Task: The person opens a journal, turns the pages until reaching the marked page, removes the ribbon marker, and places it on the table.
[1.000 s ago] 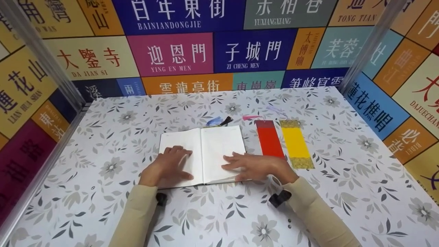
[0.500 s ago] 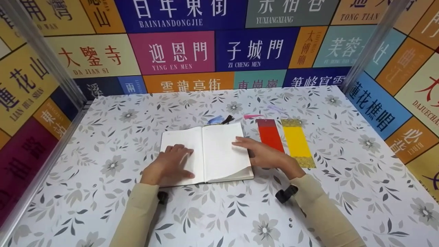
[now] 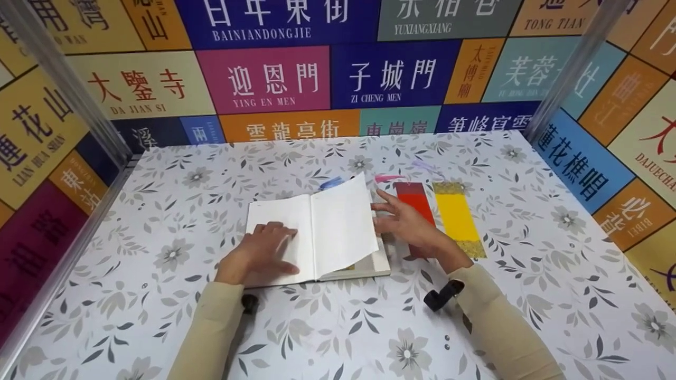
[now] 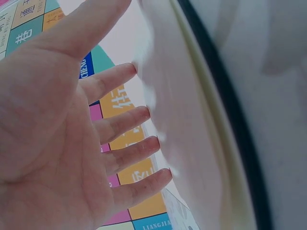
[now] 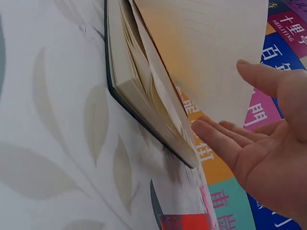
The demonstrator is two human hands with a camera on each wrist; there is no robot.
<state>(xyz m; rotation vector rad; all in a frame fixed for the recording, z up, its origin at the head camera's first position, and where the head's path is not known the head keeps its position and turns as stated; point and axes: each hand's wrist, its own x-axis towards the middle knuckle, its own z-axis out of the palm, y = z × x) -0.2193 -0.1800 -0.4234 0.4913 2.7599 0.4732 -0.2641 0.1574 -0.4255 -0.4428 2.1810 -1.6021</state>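
On the table (image 3: 322,338), a book (image 3: 285,214) lies open, its spine (image 3: 312,232) pointing away. A lifted page (image 3: 343,221) slants left of the right hand (image 3: 411,224), fingers spread. The left hand (image 3: 261,254), fingers also apart, rests on the book. Beneath the page shows a gold patch (image 3: 347,268).

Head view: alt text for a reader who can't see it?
Open book on a flower-patterned tabletop, left hand resting on its left page, right hand at the edge of a raised page. To the right lie a partly hidden red strip and a yellow strip; behind, a wall of coloured panels with Chinese characters.
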